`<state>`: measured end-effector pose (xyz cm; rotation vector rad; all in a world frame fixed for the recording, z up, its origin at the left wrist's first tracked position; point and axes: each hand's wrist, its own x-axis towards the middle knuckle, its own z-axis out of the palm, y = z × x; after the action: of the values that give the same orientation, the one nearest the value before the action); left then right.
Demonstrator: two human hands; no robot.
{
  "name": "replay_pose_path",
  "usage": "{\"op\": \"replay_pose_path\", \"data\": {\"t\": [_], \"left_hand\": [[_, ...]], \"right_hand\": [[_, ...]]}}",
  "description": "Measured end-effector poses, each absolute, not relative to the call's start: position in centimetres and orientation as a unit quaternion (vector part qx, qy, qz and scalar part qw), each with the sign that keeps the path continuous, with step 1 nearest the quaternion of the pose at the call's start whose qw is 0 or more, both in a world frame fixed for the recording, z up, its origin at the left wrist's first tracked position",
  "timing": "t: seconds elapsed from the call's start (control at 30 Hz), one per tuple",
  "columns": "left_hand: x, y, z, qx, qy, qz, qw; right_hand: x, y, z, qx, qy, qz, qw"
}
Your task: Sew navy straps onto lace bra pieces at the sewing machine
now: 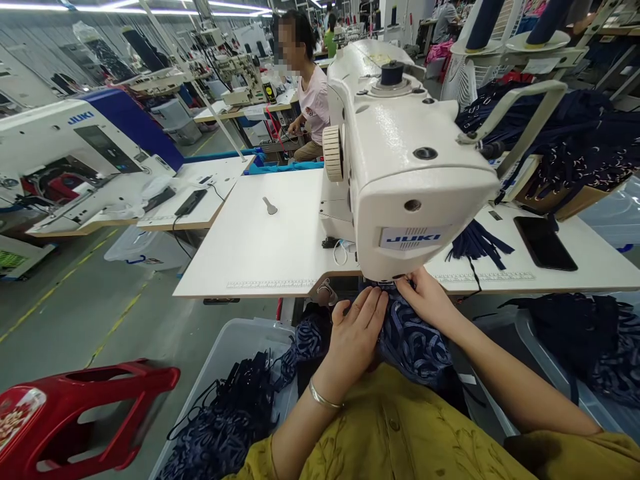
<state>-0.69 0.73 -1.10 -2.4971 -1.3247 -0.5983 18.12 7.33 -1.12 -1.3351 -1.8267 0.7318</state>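
An olive-yellow buttoned shirt (367, 430) is nearest. The left hand (355, 333) lays straight, unclenched fingers on navy swirl-patterned fabric (415, 337); whether the right hand (425, 300) grips it is unclear.

Sewing wkshop, prob. factory: JUKI machs. (415, 153)

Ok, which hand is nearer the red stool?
Left. The left hand lies on the cloth, up and right of the stool in the picture; the right hand is farther right, fingertips by the machine's head.
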Motion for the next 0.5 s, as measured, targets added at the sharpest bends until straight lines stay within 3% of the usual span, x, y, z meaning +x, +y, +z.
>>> {"op": "replay_pose_path", "data": {"t": [0.5], "left_hand": [[-1.4, 0.5, -1.7, -0.843, -0.472, -0.179, 0.186]], "right_hand": [[20.4, 7.8, -1.4, -0.536, -0.678, 0.296, 0.406]]}}
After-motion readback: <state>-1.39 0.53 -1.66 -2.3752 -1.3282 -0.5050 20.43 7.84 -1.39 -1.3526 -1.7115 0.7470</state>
